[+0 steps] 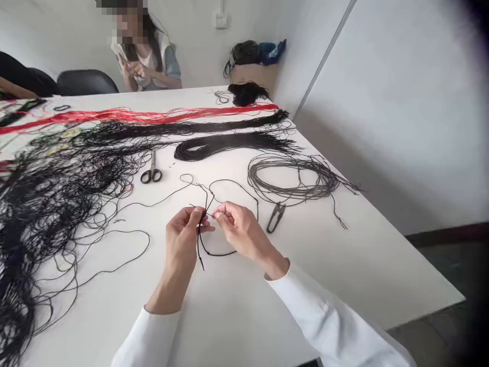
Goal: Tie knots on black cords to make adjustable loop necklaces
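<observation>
My left hand [185,227] pinches a black cord [217,254] between thumb and fingers, where strands cross in a small dark knot. My right hand [239,224] is closed on a thin strand of the same cord, just right of the knot. Part of the cord loops round behind my right hand, and two ends hang below my left fingers. A coil of dark cord [294,196] lies to the right, with small black thread snips [275,218] in front of it. Black-handled scissors [152,174] rest behind my left hand.
A tangled heap of black cord [57,204] covers the left side of the white table [344,275]. Behind lie a black cord bundle [229,145], red cords [153,116] and a black clump [248,94]. Across the table sits another person [148,66].
</observation>
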Motion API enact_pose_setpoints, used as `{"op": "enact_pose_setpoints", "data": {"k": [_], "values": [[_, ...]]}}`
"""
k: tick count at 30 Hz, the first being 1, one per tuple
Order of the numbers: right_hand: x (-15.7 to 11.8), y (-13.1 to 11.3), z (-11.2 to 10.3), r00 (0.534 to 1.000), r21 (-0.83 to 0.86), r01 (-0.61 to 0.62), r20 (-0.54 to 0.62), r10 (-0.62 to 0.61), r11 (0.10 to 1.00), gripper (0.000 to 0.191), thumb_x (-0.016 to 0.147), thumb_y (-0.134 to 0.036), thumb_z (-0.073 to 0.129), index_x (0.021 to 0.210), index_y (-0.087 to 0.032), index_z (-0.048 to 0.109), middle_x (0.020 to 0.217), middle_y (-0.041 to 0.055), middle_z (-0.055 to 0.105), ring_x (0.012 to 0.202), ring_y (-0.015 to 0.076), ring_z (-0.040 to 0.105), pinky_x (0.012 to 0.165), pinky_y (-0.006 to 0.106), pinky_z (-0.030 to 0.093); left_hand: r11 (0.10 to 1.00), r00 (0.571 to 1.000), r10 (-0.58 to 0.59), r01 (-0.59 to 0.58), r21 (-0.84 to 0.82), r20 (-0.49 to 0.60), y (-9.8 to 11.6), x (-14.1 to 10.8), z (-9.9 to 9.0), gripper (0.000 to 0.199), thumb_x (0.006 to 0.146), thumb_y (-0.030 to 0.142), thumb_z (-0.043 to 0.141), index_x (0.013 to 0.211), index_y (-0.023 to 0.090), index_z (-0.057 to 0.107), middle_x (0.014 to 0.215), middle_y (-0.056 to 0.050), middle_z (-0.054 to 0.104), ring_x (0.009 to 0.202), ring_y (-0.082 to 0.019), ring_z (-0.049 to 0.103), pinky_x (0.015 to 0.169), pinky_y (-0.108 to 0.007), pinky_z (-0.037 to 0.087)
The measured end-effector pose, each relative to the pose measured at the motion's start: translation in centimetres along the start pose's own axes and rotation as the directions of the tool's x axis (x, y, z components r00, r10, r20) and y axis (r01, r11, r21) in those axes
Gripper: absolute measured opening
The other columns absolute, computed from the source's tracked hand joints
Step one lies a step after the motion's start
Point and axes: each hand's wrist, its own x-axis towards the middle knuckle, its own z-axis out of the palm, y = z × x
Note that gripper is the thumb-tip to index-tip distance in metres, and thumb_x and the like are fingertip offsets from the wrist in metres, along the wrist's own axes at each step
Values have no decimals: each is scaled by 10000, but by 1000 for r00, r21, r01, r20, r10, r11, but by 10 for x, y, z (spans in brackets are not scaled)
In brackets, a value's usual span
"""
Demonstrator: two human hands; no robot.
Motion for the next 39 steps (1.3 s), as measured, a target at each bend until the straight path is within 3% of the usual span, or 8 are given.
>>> {"op": "enact_pose_setpoints", "data": {"k": [7,12,16,26,31,35,37,39], "values": [[0,1,2,998,7,-46,-46,47,999,182,957,-333,500,876,-198,590,752,-16,611,577,114,450,564,258,365,985,957,-165,172,-9,240,10,-2,-4,354,788,466,750,854,119,717,844,-68,638,709,-163,585,599,-294,572],[0,0,2,994,17,-97,-40,98,995,243,957,-411,509,884,-198,602,795,-1,633,593,120,462,585,271,381,991,973,-129,123,47,192,8,-2,-3,309,752,410,808,739,127,685,759,-35,597,663,-138,570,589,-268,558],[4,-3,2,994,143,-106,-11,109,984,276,940,-461,530,901,-203,620,819,7,646,662,138,516,661,286,431,990,958,-109,81,117,266,8,-3,-1,333,766,437,797,707,137,666,739,-30,600,637,-136,570,570,-272,552],[8,5,-7,984,313,-116,-90,151,943,262,894,-442,610,790,-204,648,779,-1,622,768,155,539,750,294,426,972,933,-152,83,219,326,6,-9,2,338,850,494,706,877,158,706,851,-52,665,662,-147,602,620,-289,523],[8,6,-12,990,278,-120,-43,137,953,287,902,-480,605,871,-202,671,877,22,678,830,165,590,769,291,443,955,953,-131,47,294,275,7,-10,1,332,878,487,667,792,166,663,647,-2,585,552,-107,483,561,-250,399],[8,9,-14,995,243,-101,19,99,965,293,909,-475,596,833,-196,638,849,22,673,761,150,578,758,301,454,940,968,-94,8,342,234,10,-11,3,311,891,481,636,801,183,643,649,23,495,565,-97,367,509,-230,281],[8,10,-14,991,213,-116,-33,126,970,290,909,-482,590,910,-193,615,812,19,646,737,155,572,745,313,464,928,972,-93,6,373,216,11,-11,3,278,891,461,628,835,189,650,654,35,434,556,-95,299,485,-233,220],[6,8,-14,967,110,-89,-229,112,990,309,893,-458,610,1041,-191,566,852,31,632,759,171,574,741,331,476,918,974,-85,-5,396,209,12,-12,3,263,893,446,615,845,190,650,634,45,371,554,-101,259,476,-239,186]]}}
